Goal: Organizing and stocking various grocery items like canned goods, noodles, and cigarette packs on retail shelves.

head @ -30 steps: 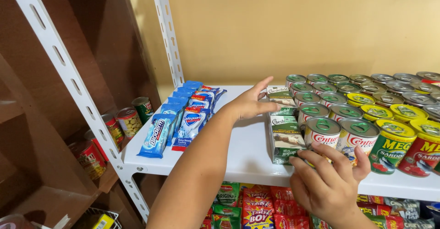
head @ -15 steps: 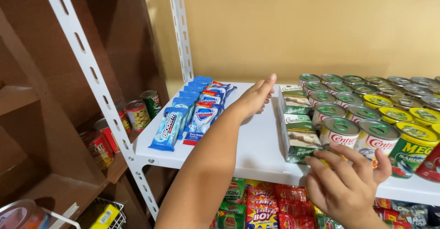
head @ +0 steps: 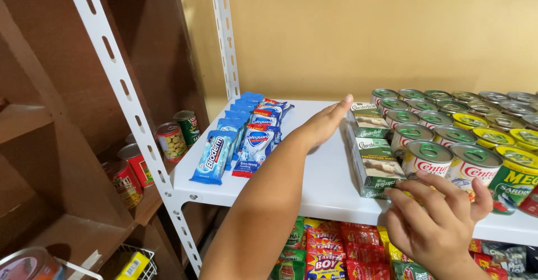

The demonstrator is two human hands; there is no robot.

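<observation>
The left hand point(head: 323, 124) lies flat and unclenched, fingers straight and together, its edge pressed along the left side of a row of green boxes point(head: 371, 148) on the white shelf point(head: 314, 187). The right hand point(head: 440, 219) is spread at the near end of that row, fingertips resting on the front box and just beside a red-labelled can; it seems to touch rather than grasp, though the palm hides the contact. The boxes run front to back, flanked on the right by rows of cans point(head: 448, 137) with green and yellow lids. Well apart to the left lie blue soap packets point(head: 241, 137). Below, red snack packs point(head: 328, 255) fill the lower shelf.
</observation>
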